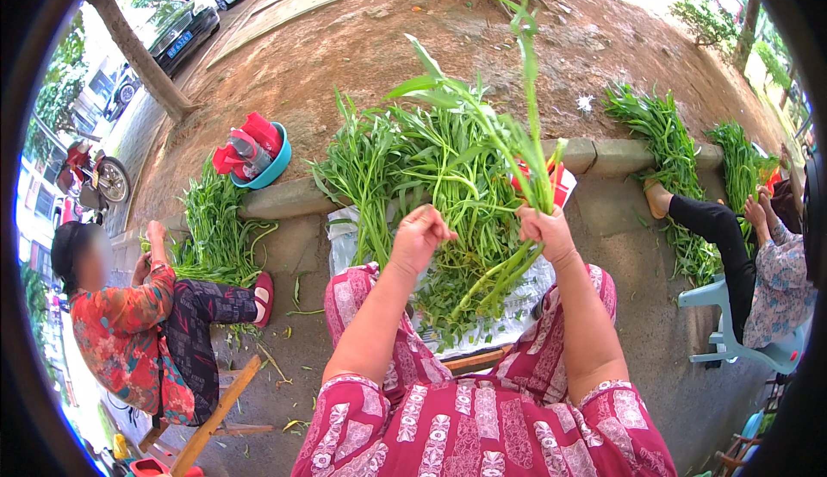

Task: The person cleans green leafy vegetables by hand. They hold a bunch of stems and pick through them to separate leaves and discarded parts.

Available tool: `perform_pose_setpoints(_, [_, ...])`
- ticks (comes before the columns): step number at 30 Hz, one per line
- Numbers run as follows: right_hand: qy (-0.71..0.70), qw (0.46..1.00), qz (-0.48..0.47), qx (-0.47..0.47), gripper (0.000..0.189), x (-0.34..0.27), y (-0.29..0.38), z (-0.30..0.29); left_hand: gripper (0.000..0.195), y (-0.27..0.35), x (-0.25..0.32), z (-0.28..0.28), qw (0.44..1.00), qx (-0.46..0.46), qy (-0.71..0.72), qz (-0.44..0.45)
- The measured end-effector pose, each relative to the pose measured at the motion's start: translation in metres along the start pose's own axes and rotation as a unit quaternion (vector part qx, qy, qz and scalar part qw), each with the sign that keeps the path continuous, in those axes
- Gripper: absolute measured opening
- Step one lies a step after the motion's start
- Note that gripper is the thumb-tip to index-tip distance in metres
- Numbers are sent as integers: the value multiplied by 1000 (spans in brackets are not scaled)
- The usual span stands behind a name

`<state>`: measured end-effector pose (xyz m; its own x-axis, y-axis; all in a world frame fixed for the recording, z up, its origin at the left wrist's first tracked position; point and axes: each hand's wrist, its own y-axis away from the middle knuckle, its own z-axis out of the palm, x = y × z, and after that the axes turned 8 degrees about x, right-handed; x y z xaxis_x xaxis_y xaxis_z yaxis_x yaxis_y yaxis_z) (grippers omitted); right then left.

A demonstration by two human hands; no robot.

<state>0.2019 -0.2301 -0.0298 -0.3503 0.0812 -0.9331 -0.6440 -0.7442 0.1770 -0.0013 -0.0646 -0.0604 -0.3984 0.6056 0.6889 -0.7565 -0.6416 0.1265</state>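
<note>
My right hand (546,231) is closed around the stems of a bunch of long leafy greens (531,180), their leafy tops pointing up and away and their stem ends hanging down. To its left, my left hand (423,234) is raised with its fingers curled together; whether a small piece is pinched in them cannot be told. Beneath both hands lies a large heap of leafy green stalks (381,160) on a white plastic sheet (342,234). Loose leaves (446,309) are gathered nearer my knees. A red and white package (563,186) is partly hidden behind the held bunch.
A stone curb (291,197) runs behind the heap. Beyond it stands a turquoise basin (278,163) with red bags and a bottle. A person in a floral shirt (123,309) sits at left beside more greens (216,238). Another person sits at right on a plastic stool (727,328), near further greens (678,154).
</note>
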Motion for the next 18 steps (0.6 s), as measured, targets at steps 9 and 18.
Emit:
perform_pose_setpoints(9, [17, 1000, -18, 1, 12, -12, -1, -16, 19, 3, 20, 1, 984, 67, -156, 52])
perform_pose_setpoints(18, [136, 990, 12, -35, 14, -3, 0, -6, 18, 6, 1, 4, 797, -87, -561, 204])
